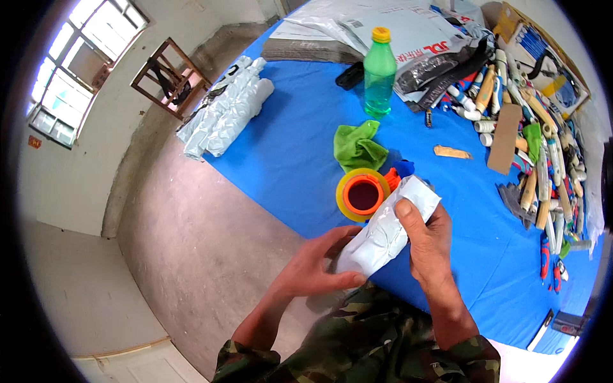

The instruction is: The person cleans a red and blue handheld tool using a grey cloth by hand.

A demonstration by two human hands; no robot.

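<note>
A bundle wrapped in white plastic film (pixel 383 234) lies slanted between my hands, over the near edge of the blue-covered table. My right hand (pixel 428 234) grips its upper end, the thumb pressed on top. Around the lower end, my left hand (pixel 330 268) has its thumb and fingers on either side. What the wrapping encloses is hidden. Just beyond the bundle sits a tape dispenser (pixel 363 194) with an orange hub and yellowish tape roll, partly covered by the bundle. A crumpled green cloth (pixel 359 146) lies behind the dispenser.
Several white wrapped bundles (pixel 225 110) lie at the table's left edge. A green plastic bottle (pixel 380 72) with a yellow cap stands farther back. Many handled tools (pixel 541 143) are heaped at the right. A utility knife (pixel 540 330) lies near the right corner. A wooden chair (pixel 170 79) stands beyond the table.
</note>
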